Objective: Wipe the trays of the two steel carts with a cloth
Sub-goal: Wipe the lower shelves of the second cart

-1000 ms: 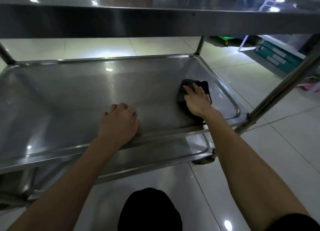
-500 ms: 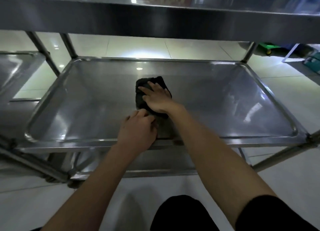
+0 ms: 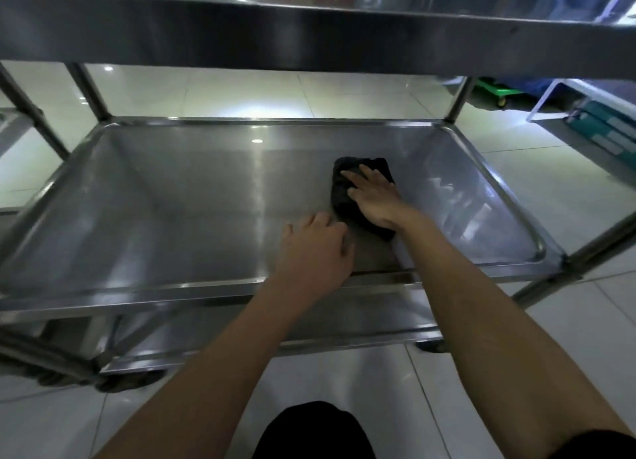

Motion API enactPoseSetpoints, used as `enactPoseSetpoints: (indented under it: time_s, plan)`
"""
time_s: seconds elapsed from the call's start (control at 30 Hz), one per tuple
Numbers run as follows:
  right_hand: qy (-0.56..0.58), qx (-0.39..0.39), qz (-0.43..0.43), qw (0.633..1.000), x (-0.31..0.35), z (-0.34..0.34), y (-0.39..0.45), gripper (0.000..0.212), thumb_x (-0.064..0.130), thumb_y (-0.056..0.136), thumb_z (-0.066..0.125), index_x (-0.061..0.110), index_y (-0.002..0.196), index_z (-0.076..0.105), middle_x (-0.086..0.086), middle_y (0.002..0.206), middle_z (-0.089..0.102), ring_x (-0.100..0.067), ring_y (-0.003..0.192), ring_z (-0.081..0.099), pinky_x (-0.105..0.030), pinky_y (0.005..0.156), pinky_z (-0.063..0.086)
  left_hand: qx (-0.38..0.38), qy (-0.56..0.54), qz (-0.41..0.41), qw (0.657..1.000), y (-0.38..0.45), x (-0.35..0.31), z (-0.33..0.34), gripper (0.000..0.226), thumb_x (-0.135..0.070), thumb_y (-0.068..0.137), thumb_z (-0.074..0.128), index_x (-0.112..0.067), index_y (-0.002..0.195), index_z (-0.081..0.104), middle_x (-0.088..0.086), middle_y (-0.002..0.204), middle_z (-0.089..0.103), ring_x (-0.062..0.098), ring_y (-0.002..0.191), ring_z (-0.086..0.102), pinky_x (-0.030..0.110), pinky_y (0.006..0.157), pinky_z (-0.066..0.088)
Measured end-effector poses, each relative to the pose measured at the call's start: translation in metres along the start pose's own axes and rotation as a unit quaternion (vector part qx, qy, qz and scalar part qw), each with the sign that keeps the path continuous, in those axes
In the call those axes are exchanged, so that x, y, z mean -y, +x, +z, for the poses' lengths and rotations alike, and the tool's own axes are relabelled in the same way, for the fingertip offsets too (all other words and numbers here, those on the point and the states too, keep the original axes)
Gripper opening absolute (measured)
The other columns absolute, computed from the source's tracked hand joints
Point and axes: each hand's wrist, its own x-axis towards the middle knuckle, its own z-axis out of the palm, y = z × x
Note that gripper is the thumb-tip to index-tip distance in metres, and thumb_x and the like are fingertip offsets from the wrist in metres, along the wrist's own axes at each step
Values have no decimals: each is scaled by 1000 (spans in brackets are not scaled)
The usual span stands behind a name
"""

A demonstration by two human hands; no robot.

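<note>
1. Nearest the camera, a dark-clothed knee (image 3: 311,431) sat low over the pale tiled floor (image 3: 568,190), and two bare forearms reached forward from it.
2. A bottom tray (image 3: 361,324) of the steel cart showed beneath the arms, just above the floor.
3. The left hand (image 3: 315,252) rested at the near edge of the middle tray (image 3: 172,217), right of that edge's middle, its fingers curled under against the steel and holding nothing.
4. The right hand (image 3: 373,198) lay just beyond and to the right of the left hand, fingers straight and spread, pressing flat on a black cloth (image 3: 344,193).
5. The cloth lay bunched on the floor of the middle tray, right of centre, nearer the near edge than the far edge, well apart from the right rim.
6. The cloth's near end came close beside the left hand's knuckles; whether they touched could not be told.
7. Upright steel posts (image 3: 89,93) stood at the tray's far corners.
8. The top tray (image 3: 309,42) spanned the upper part of the view.
9. Past the far right corner stood a green wheeled dolly (image 3: 495,92) and teal boxes (image 3: 609,131) on the floor.
</note>
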Motion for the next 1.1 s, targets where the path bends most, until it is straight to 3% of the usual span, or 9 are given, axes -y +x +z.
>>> enactPoseSetpoints:
  time_s: [0.2,0.4,0.6,0.77,0.97,1.1]
  plan:
    - [-5,-44,90,995,-108,-36,-29,53,49,100,24,49,153,18,6,167,3,-24,153,2,-51,121,7,75,-19,87,993,26,-90,23,36,-44,98,46,-27,126,59,1,131,50,27,129,41,60,108,33]
    - [-26,-62,149,987,-175,-69,-36,52,39,105,23,34,156,21,2,168,3,-27,154,-1,-54,123,6,129,5,79,988,35,-120,36,76,-82,80,37,-30,132,56,3,134,40,30,134,31,74,108,18]
    - [-1,-89,170,981,-182,-80,-44,52,40,104,23,38,156,17,0,167,4,-27,153,4,-51,123,6,103,43,117,987,38,-121,51,74,-77,82,47,-34,142,40,4,143,34,32,144,20,73,110,17]
    - [8,-83,155,984,-191,-78,-80,51,41,105,25,38,156,19,-2,167,5,-28,153,3,-50,123,6,93,17,107,990,40,-128,52,73,-75,81,50,-34,141,43,2,147,35,30,146,18,73,112,14]
    - [-49,-54,165,984,-188,-67,-138,50,35,107,22,25,156,25,-2,167,2,-27,153,-2,-50,124,6,82,7,106,991,41,-130,55,72,-76,78,53,-36,137,48,1,147,36,30,143,23,73,110,16]
    - [-13,-98,211,972,-173,-52,-183,50,39,103,21,39,153,24,4,166,10,-21,153,4,-52,119,10,68,5,110,992,41,-130,55,69,-76,75,53,-35,130,53,2,143,41,30,139,29,74,108,20]
